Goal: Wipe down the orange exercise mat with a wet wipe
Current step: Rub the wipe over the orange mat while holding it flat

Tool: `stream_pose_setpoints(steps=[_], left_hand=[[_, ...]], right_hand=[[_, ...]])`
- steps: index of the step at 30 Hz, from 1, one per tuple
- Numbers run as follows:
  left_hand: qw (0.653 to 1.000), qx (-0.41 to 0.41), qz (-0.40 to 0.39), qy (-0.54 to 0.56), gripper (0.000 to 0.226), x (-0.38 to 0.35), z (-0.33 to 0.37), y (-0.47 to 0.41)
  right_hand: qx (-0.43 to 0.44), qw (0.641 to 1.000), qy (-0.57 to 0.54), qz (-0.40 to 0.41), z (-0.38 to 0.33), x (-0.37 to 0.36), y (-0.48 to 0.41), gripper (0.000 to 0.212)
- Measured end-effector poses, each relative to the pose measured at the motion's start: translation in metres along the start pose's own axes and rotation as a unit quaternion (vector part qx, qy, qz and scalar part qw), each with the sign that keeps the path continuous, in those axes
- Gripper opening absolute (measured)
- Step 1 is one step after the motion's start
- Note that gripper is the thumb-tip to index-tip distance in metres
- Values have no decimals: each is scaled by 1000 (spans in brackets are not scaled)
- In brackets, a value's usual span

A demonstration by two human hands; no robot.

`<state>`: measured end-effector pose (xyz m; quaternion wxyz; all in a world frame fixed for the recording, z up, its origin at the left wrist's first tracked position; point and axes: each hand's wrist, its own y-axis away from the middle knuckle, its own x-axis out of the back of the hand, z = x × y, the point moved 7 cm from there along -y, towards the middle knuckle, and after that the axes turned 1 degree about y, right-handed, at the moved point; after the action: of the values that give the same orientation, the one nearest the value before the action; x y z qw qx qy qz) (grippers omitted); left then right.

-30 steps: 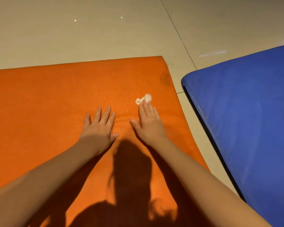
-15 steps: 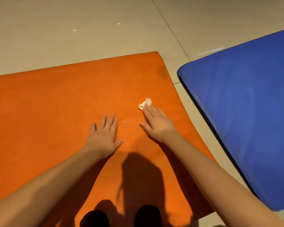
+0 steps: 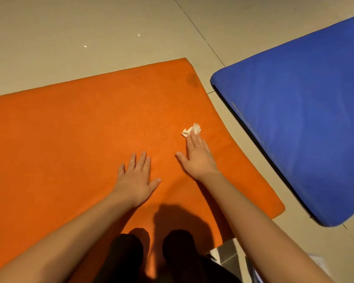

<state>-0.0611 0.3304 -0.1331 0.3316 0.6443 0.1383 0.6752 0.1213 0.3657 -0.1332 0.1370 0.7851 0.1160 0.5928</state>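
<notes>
We see the crumpled white wipe [image 3: 191, 129] on the right part of the orange mat [image 3: 70, 139], pinned under the straight, flat fingertips of our right hand [image 3: 198, 158]. Our left hand [image 3: 135, 176] rests palm down just to its left, fingers straight, holding nothing. A dark stain [image 3: 191, 79] marks the mat's far right corner. A blue mat [image 3: 294, 119] lies to the right on the tiled floor [image 3: 90, 27]. A pale sheet [image 3: 318, 261] at near right is too blurred to read.

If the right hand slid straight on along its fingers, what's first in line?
The crumpled wet wipe, already at the fingertips of the right hand. Past it, bare orange mat, then probably the dark spot near the far corner.
</notes>
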Motion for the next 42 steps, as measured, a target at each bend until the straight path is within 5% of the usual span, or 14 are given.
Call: stream_pose_setpoints(steps=[5,11,16,22,28,34,39,42], left_hand=[[1000,-15,-3,5,76,-9,6,14],[999,-28,-2,22,74,-12,9,28],[998,-52,1,23,72,-22,7,42],[996,-76,-18,45,70,-21,7,56],[994,-96,-14,44,66,-22,-6,72],[994,-105,-16,41,66,-23,-8,73],[993,-110,1,47,64,-25,-10,75],[993,-109,1,49,64,-27,-10,75]], right_hand=[[119,990,55,-48,-19,-6,37,67],[16,1000,-19,13,-13,-5,32,68],[113,993,17,26,-34,-5,68,47],[28,994,4,107,0,14,59,32],[75,992,15,105,-29,14,90,22],[-71,991,-52,100,-12,28,74,22],[15,997,-43,55,-30,6,109,19],[-27,995,-44,81,-7,14,106,20]])
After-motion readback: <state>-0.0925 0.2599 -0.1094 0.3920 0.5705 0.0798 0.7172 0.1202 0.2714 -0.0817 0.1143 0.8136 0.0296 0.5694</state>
